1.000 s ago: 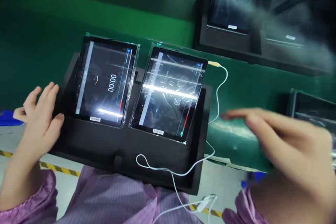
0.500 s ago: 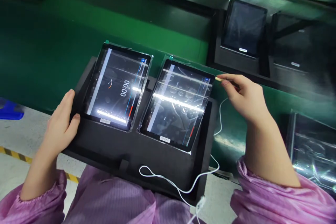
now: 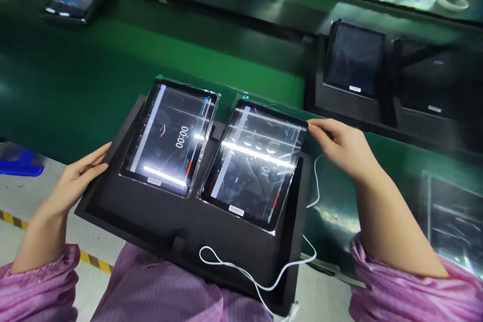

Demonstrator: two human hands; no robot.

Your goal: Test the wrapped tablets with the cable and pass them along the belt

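Note:
A black foam tray (image 3: 139, 216) lies tilted in front of me with two film-covered tablets in it. The left tablet (image 3: 169, 136) is lit and shows "00:00". Beside it, the right tablet (image 3: 252, 161) is also lit, its screen streaked by glare. My left hand (image 3: 77, 176) grips the tray's left edge, thumb on top. At the right tablet's upper right corner, the fingertips of my right hand (image 3: 335, 143) are pinched together on a small yellowish piece, now mostly hidden. A white cable (image 3: 264, 289) loops over the tray's front right part.
The tray rests partly on a green bench (image 3: 234, 60). Another black tray (image 3: 317, 75) at the back right holds more tablets (image 3: 354, 58). A roll of tape (image 3: 453, 3) lies behind it. At far left are a blue object (image 3: 22, 163) and another wrapped device (image 3: 71, 0).
My right fingertips have closed in on the right tablet's corner, covering the yellowish piece. My left hand has shifted along the tray edge. The right tablet's screen digits have changed. The view has tilted slightly.

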